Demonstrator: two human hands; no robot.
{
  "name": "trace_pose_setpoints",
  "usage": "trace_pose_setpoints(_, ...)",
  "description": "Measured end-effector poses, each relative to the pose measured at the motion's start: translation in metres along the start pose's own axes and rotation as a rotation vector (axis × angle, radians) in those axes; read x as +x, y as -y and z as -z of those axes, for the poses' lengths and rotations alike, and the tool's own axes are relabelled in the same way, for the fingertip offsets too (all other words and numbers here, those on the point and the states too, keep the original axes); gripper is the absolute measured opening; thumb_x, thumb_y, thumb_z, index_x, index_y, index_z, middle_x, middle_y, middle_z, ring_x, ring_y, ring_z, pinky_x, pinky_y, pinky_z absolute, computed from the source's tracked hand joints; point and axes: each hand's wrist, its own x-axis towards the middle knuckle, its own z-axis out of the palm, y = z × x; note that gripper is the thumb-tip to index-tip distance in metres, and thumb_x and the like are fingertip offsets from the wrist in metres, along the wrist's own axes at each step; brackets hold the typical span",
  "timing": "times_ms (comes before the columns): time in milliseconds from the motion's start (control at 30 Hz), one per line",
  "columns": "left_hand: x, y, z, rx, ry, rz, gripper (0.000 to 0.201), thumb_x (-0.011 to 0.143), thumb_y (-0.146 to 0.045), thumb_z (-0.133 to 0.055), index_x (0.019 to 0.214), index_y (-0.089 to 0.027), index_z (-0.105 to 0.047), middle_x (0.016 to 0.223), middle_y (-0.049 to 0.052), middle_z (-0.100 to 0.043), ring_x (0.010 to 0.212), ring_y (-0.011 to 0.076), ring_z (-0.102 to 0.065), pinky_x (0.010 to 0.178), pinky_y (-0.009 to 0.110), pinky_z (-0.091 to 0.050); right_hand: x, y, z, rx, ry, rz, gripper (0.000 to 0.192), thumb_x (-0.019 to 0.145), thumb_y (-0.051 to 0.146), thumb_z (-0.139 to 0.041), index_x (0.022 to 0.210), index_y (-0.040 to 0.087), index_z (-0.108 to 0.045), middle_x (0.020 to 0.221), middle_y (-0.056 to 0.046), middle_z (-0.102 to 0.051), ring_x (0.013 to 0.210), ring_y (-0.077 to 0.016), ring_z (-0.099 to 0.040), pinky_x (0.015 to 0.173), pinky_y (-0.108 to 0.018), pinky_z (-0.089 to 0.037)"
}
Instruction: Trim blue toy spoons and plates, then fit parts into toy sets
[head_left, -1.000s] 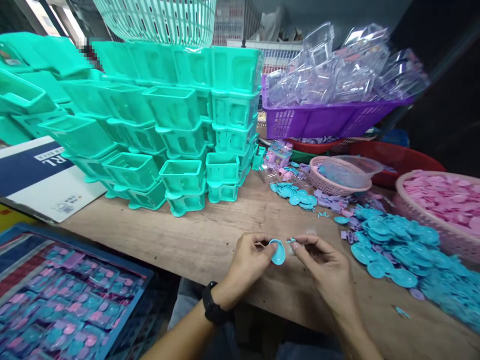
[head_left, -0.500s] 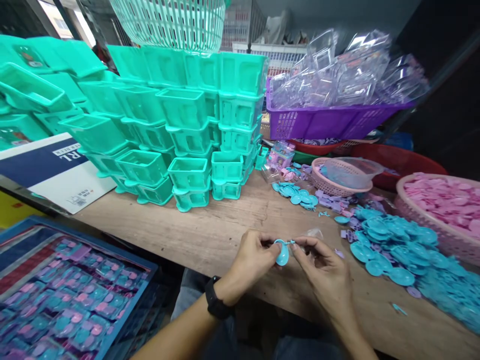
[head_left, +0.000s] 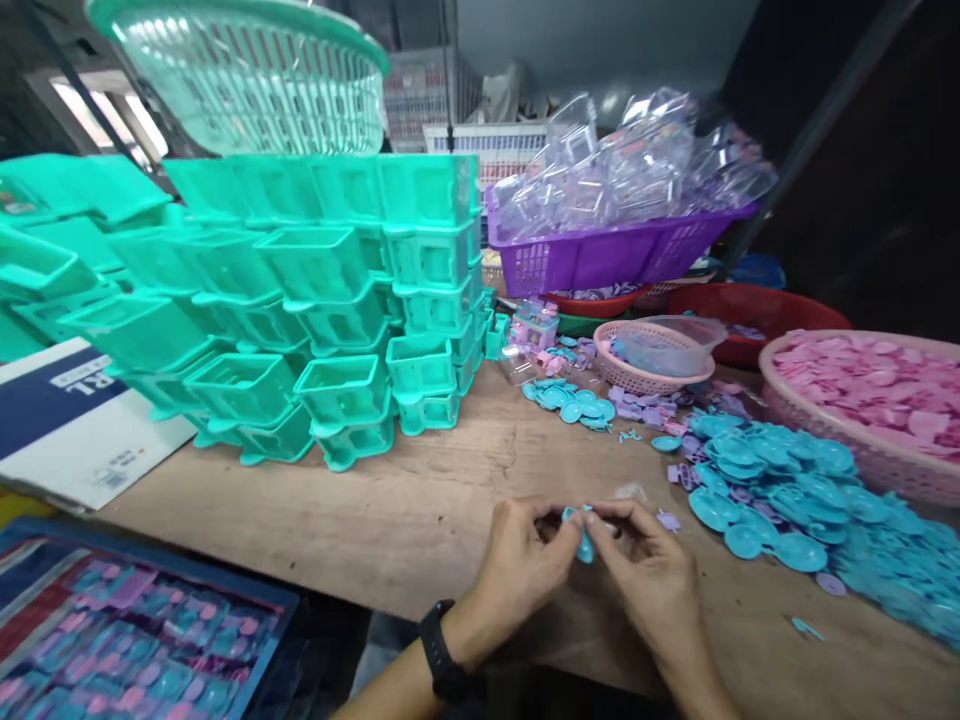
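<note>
Above the wooden table [head_left: 420, 530], both hands pinch one small light-blue plastic piece [head_left: 585, 547] with a round, shallow dish shape. My left hand [head_left: 521, 560], with a black watch on its wrist, grips it between thumb and fingers from the left. From the right, the thumb and fingertips of my right hand [head_left: 652, 565] close on its upper end. The fingers hide much of the piece, which is now turned nearly edge-on. A pile of similar light-blue dish pieces [head_left: 799, 500] lies to the right of my right hand, with a purple bit [head_left: 667, 520] nearer to it.
Stacked green plastic boxes [head_left: 345, 385] fill the left, under a green basket [head_left: 262, 90]. Clear plastic cases heap a purple basket [head_left: 592, 265] at the back. Pink pieces fill a pink basket [head_left: 772, 400] at right. A blue-edged crate [head_left: 281, 625] of packed sets stands lower left.
The light-blue piece has turned from face-on to nearly edge-on, and my hands have drawn closer together around it. The whole view has shifted slightly.
</note>
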Motion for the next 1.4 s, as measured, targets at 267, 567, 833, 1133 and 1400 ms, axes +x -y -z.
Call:
trace_pose_setpoints(267,0.133,0.006,-0.025,0.829,0.07,-0.322,0.048,0.09,-0.017,-0.06,0.138,-0.012,-0.058,0.141,0.021,-0.058,0.129,0.0355,-0.054,0.109,0.05,-0.044,0.113,-0.052,0.128,-0.48,-0.509,-0.122,0.032,0.082,0.052,-0.061,0.09,0.023,-0.073,0.073,-0.011,-0.071,0.074,-0.0312,-0.069,0.07,-0.043,-0.048)
trace_pose_setpoints(567,0.15,0.032,-0.028,1.082,0.192,-0.256,0.034,0.094,-0.019,-0.053,0.126,-0.019,-0.066,0.153,0.016,-0.048,0.137,0.0361,-0.048,0.11,0.057,-0.044,0.118,-0.07,0.141,-0.611,-0.257,0.198,0.029,0.095,0.042,-0.05,0.096,0.028,-0.075,0.1,-0.01,-0.073,0.089,-0.0295,-0.069,0.079,-0.043,-0.051)
trace_pose_setpoints(833,0.071,0.033,0.01,0.724,0.192,-0.267,0.062,0.083,-0.007,-0.059,0.141,-0.028,-0.057,0.143,0.011,-0.06,0.131,0.0322,-0.055,0.111,0.056,-0.043,0.139,-0.066,0.02,-0.863,0.429,0.123,0.028,0.092,0.008,-0.05,0.095,0.013,-0.078,0.103,-0.017,-0.073,0.092,-0.0243,-0.07,0.081,-0.032,-0.05)
trace_pose_setpoints(1133,0.049,0.042,0.027,0.473,-0.09,-0.175,0.049,0.09,-0.032,-0.064,0.136,-0.016,-0.057,0.118,0.013,-0.065,0.106,0.0251,-0.065,0.094,0.04,-0.054,0.097,-0.063,0.029,-0.862,0.533,0.107,0.023,0.09,0.012,-0.056,0.094,0.014,-0.079,0.102,-0.016,-0.075,0.096,-0.0277,-0.071,0.082,-0.034,-0.051)
trace_pose_setpoints(1400,0.054,0.051,0.034,0.63,-0.008,-0.076,0.016,0.082,-0.018,-0.069,0.098,-0.015,-0.071,0.1,0.009,-0.064,0.093,0.0234,-0.063,0.086,0.036,-0.051,0.06,-0.059,0.039,-0.757,0.435,0.039,0.026,0.088,0.013,-0.057,0.103,0.015,-0.078,0.104,-0.014,-0.074,0.098,-0.026,-0.07,0.087,-0.035,-0.051)
